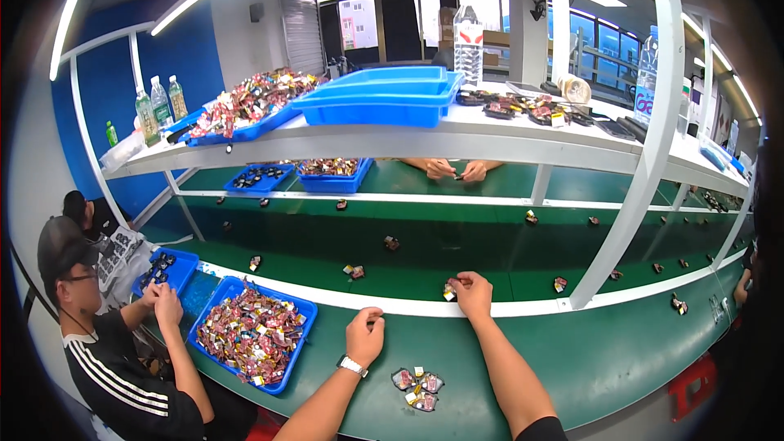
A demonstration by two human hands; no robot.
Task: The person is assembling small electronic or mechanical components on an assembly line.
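My right hand (474, 297) reaches over the white rail at the belt's near edge. Its fingers are closed on a small electronic part (450, 290) with a dark red body and a yellow-white patch. Over the green work surface (343, 392), my left hand (365, 336) is curled, a watch on its wrist; whatever its fingers hold, if anything, is hidden. Between my forearms lies a small cluster of similar electronic parts (416, 389). Left of my left hand, a blue bin (309, 317) is heaped with such parts.
Beyond the rail, a green conveyor belt (457, 233) carries scattered parts. A co-worker (106, 343) sits at the left beside a blue tray (189, 265) of black pieces. Another person's hands (457, 170) show under the white shelf (367, 144), which bears blue trays (376, 106) and bottles. A slanted white post (637, 171) stands right.
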